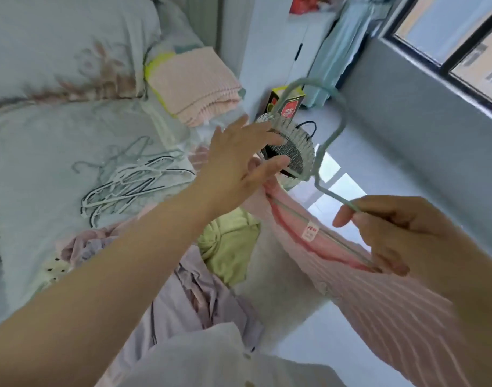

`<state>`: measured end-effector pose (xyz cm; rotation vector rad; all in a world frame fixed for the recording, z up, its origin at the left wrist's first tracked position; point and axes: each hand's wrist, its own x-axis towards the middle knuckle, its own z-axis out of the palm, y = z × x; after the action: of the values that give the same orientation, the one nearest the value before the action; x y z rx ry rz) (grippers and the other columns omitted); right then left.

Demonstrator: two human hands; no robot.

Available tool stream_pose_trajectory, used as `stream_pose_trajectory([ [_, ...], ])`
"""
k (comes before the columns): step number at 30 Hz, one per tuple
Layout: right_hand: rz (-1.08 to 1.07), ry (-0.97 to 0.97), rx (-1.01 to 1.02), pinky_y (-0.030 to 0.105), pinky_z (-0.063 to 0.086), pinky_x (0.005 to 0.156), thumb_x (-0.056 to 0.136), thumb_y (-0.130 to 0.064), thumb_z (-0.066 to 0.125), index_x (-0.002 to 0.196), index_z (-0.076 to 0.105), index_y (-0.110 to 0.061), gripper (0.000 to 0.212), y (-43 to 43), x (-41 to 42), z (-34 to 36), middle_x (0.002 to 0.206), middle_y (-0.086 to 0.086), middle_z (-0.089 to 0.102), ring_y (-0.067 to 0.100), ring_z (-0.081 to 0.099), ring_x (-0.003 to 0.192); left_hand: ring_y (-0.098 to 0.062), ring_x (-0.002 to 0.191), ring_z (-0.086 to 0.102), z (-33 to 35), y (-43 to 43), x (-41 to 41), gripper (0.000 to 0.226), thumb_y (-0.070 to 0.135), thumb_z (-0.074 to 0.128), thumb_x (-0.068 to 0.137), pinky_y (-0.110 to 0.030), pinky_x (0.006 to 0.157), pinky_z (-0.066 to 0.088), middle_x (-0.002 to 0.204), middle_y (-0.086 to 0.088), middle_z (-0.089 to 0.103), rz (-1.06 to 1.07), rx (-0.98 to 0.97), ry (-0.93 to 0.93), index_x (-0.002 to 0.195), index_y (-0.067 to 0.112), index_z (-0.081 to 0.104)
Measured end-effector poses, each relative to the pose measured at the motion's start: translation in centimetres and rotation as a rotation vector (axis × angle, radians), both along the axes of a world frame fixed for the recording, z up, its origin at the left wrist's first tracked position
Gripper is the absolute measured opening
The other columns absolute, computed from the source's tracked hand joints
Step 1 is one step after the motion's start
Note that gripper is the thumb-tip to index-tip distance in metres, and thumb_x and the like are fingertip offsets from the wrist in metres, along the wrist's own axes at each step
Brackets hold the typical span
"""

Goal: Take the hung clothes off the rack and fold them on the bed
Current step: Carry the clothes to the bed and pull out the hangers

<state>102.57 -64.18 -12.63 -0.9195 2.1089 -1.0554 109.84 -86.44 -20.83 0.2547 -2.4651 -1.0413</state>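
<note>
Just below the right hand, which pinches the hanger arm and the neckline together, the pink top hangs, not yet on the bed. Unhanging is the step in hand. The left hand, fingers spread wide and holding nothing, is at the shoulder beyond that grip. Next, it needs to slip that shoulder free.

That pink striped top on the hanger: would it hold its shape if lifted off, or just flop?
Probably floppy: the pink striped top drapes limply from the hanger, with no stiffness of its own. Likely light too, since the right hand holds both by the thin wire.
</note>
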Motion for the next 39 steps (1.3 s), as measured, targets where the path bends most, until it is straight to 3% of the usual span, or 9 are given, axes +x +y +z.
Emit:
stream_pose_trajectory([
  [3,-0.023,-0.009,-0.129,0.014,0.035,0.044,0.07,-0.046,0.059,0.081,0.072,-0.019,0.033,2.4,0.0,3.1,0.045,-0.005,0.029,0.012,0.024,0.035,-0.013,0.077,0.053,3.2,1.1,0.3,0.041,0.047,0.043,0.087,-0.034,0.092,0.034,0.077,-0.002,0.062,-0.071,-0.085,0.14,0.08,0.012,0.062],
  [6,-0.051,0.053,-0.142,0.02,0.043,0.045,0.079,-0.03,0.054,0.076,0.068,-0.014,0.022,3.0,-1.1,4.2,0.046,-0.003,0.037,0.011,0.029,0.038,-0.01,0.056,0.04,4.3,0.9,0.3,0.028,0.029,0.047,0.091,-0.014,0.059,0.033,0.061,0.003,0.047,-0.06,-0.117,0.126,0.077,0.007,0.057],
  [9,-0.053,0.081,-0.096,0.019,0.047,0.049,0.092,-0.005,0.05,0.08,0.065,-0.009,0.019,1.2,-2.1,2.3,0.053,-0.004,0.056,0.009,0.049,0.046,-0.014,0.062,0.046,3.7,0.9,1.2,0.02,0.024,0.053,0.092,-0.011,0.059,0.033,0.068,0.002,0.053,-0.038,-0.1,-0.008,0.086,0.008,0.065],
  [13,0.052,0.152,-0.028,0.013,0.037,0.047,0.091,-0.03,0.057,0.088,0.071,-0.02,0.017,-3.2,-1.0,-2.5,0.066,0.014,0.054,0.013,0.044,0.051,-0.015,0.076,0.048,1.1,1.6,2.3,0.018,0.012,0.052,0.092,-0.008,0.063,0.033,0.084,-0.004,0.061,-0.05,-0.131,-0.216,0.098,0.004,0.068],
  [19,0.061,0.193,0.08,0.035,0.039,0.063,0.091,-0.038,0.054,0.073,0.072,-0.034,0.025,-4.3,-0.7,-7.7,0.101,0.032,0.062,0.051,0.055,0.09,-0.024,0.102,0.058,-3.0,-1.7,6.2,0.027,0.007,0.048,0.09,-0.029,0.085,0.04,0.105,-0.004,0.067,0.16,-0.27,-0.482,0.108,0.013,0.067],
  [24,0.107,0.151,0.168,0.026,0.039,0.061,0.092,-0.036,0.054,0.076,0.074,-0.024,0.028,-2.7,-2.5,-8.5,0.073,0.002,0.065,0.028,0.059,0.071,-0.019,0.099,0.061,-4.9,-3.6,8.8,0.022,0.012,0.055,0.091,-0.023,0.082,0.041,0.102,-0.001,0.071,0.162,-0.17,-0.543,0.102,0.02,0.072],
  [28,0.095,0.068,0.166,0.024,0.024,0.051,0.088,-0.042,0.055,0.07,0.072,-0.025,0.03,0.5,-4.9,-8.9,0.055,0.011,0.025,0.021,0.023,0.051,0.001,0.068,0.058,-6.4,-5.3,10.9,0.042,0.015,0.064,0.084,-0.011,0.066,0.042,0.063,0.021,0.066,0.176,0.288,-0.406,0.064,0.051,0.068],
  [34,-0.114,-0.192,-0.195,0.018,0.028,0.054,0.059,-0.074,0.068,0.067,0.07,-0.02,0.054,1.2,-6.5,-11.6,0.058,0.002,0.033,0.009,0.028,0.05,-0.007,0.052,0.044,-9.5,-3.9,9.7,0.024,0.019,0.053,0.093,-0.021,0.054,0.034,0.058,-0.003,0.046,0.202,0.458,-0.455,0.073,0.005,0.055],
  [39,-0.134,-0.566,-0.548,0.016,0.028,0.051,0.064,-0.053,0.076,0.077,0.072,-0.017,0.039,-3.6,-5.7,-11.5,0.055,-0.01,0.038,0.004,0.031,0.047,0.0,0.044,0.043,-11.4,-1.1,7.6,0.025,0.01,0.047,0.096,-0.011,0.048,0.034,0.057,0.004,0.044,0.093,0.329,-0.617,0.07,0.008,0.046],
])
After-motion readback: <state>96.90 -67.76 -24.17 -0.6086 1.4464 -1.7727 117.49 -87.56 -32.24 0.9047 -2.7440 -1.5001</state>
